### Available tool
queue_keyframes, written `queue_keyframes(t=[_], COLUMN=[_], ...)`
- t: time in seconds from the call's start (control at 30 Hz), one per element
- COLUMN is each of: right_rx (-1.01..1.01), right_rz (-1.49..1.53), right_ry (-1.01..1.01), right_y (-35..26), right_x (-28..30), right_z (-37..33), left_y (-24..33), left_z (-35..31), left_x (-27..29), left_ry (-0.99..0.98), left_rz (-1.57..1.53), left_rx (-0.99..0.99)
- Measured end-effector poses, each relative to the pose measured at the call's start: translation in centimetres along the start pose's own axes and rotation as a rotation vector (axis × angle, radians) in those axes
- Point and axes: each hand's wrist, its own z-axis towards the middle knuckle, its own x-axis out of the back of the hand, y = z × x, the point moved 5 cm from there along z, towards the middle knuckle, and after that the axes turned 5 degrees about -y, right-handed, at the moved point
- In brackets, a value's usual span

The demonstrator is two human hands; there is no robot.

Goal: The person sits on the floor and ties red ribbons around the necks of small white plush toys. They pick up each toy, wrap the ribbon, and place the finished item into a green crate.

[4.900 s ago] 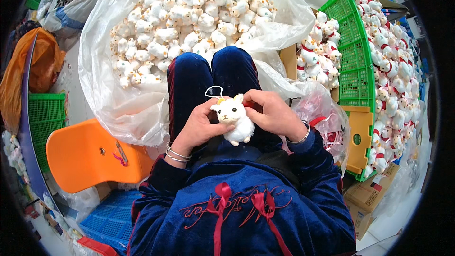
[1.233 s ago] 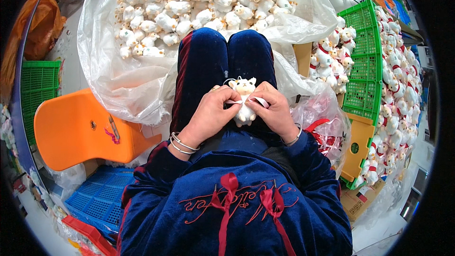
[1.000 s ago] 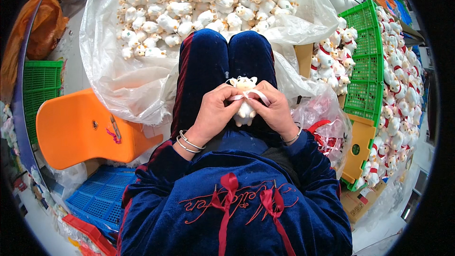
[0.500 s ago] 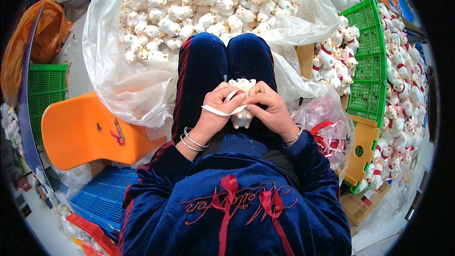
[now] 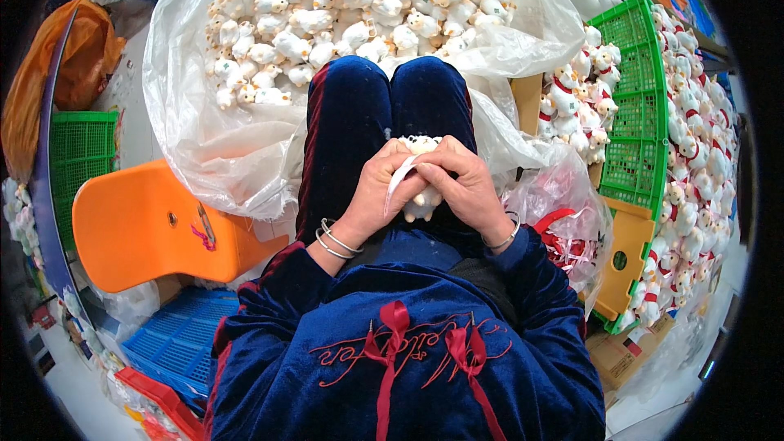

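Plush toy [image 5: 420,211]: small white animal, between the two hands above the lap, feet toward the wearer; face mostly hidden.
Ribbon [image 5: 398,183]: pale strip at the toy's chest, one tail hanging over the left fingers.
Left hand [image 5: 377,189]: fingers curled against the toy's side, tips near the chest; exact grip hidden.
Right hand [image 5: 463,183]: thumb and forefinger pinching the ribbon at the chest.
Clear plastic sack [image 5: 214,165]: beyond the knees, holding many similar white toys.
Orange chair [image 5: 131,233]: at wearer's left.
Green crate [image 5: 639,106]: at right, beside red-collared toys [image 5: 690,171].
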Motion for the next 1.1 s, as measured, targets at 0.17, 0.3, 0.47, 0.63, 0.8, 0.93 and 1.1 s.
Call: queue_keyframes(t=[0.17,0.3,0.47,0.63,0.8,0.93,1.1], right_rx=[-0.183,-0.196,-0.251,-0.325,-0.439,-0.510,-0.596], right_rz=[0.412,0.059,0.171,0.401,0.627,0.675,0.457], right_ry=[0.091,0.059,0.164,0.253,0.257,0.144,0.115], right_y=[2.4,0.7,1.9,2.6,2.7,3.1,2.8], right_x=[1.3,1.1,1.8,1.8,2.3,3.5,5.9], right_z=[0.0,0.1,0.0,-0.3,-0.9,-2.0,-3.8], left_y=[-0.3,-0.3,0.2,0.5,1.2,1.3,1.4], left_z=[0.2,0.3,0.2,-0.1,-0.4,-0.5,-0.4], left_x=[-0.4,-0.3,0.0,0.1,0.2,0.2,0.2], left_ry=[0.084,0.087,0.088,0.090,0.122,0.104,0.122], left_rz=[0.009,0.034,0.046,0.091,0.268,0.300,0.325], left_rx=[0.046,-0.005,0.001,-0.053,-0.193,-0.201,-0.243])
